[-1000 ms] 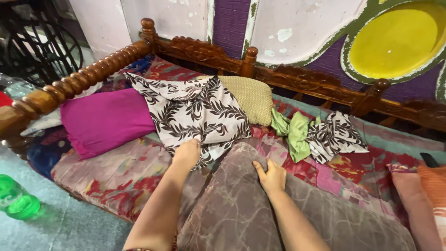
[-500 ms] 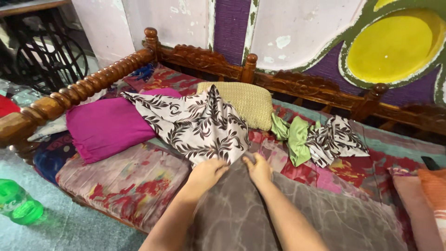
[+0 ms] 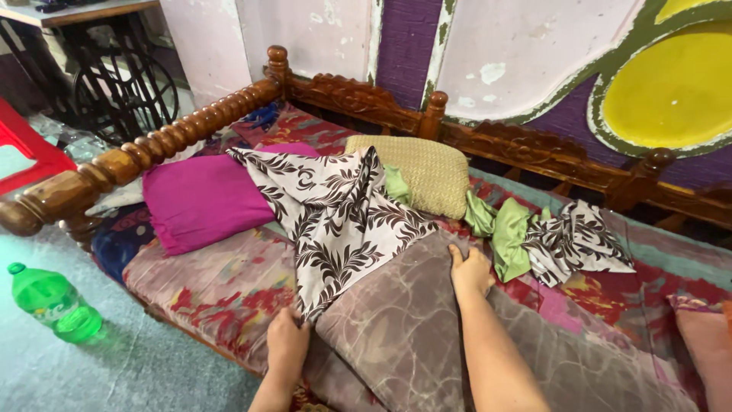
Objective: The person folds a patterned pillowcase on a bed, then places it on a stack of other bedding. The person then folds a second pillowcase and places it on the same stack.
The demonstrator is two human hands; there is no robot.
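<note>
Brown cloth (image 3: 427, 336) is spread over the mattress (image 3: 206, 282), pinched at its near corner by the left hand (image 3: 288, 339) and pressed flat at its far corner by the open right hand (image 3: 471, 268). A patterned cloth (image 3: 335, 221) is overlapped at that edge, with bare mattress left of it. The wooden bed (image 3: 137, 160) is set against a painted wall (image 3: 503, 53), a green bottle (image 3: 55, 304) on the floor.

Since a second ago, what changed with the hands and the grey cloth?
Both hands spread apart: left hand slid back to the grey-brown cloth's near corner, right hand to its far edge. Leaf-print cloth, magenta pillow and green bottle stayed put.
</note>
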